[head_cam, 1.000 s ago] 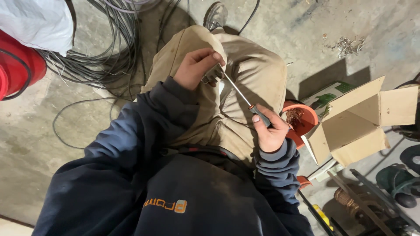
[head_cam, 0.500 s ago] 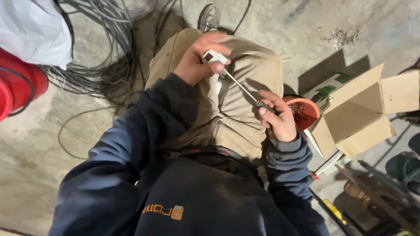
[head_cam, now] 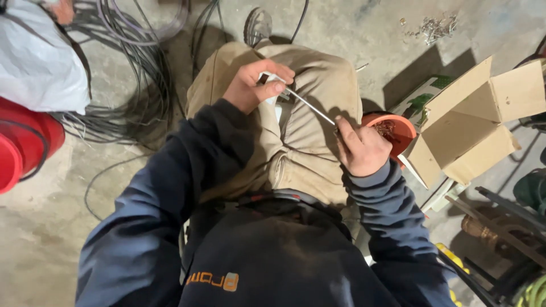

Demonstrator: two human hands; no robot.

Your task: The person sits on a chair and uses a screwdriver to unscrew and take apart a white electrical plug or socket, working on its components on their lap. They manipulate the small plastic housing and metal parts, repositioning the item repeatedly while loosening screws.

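Closest to the camera is a dark blue hoodie (head_cam: 273, 267) with a small orange label on the chest, seen upside down. Past it, the right hand (head_cam: 361, 150) is closed around the near end of a thin metal rod (head_cam: 311, 105), so that end is hidden inside the fist. The rod slants up and left over the lap in tan trousers (head_cam: 307, 131). Its far end goes to a small white part (head_cam: 272, 85) that the left hand (head_cam: 253, 85) pinches, with the thumb below and the curled fingers (head_cam: 278, 71) on top. Most of the white part is covered, so its shape is hard to make out. Just to the right of the right hand sits an orange tub (head_cam: 398, 128) with small dark bits inside. Next to it an open brown cardboard box (head_cam: 472, 125) lies tipped on the floor, and a white and green package (head_cam: 424, 102) peeks out behind it. On the left are a red bucket (head_cam: 25, 142), cut off by the edge, and a white bag (head_cam: 40, 62). Grey cables (head_cam: 136, 74) are piled on the concrete floor (head_cam: 352, 28) farther away.
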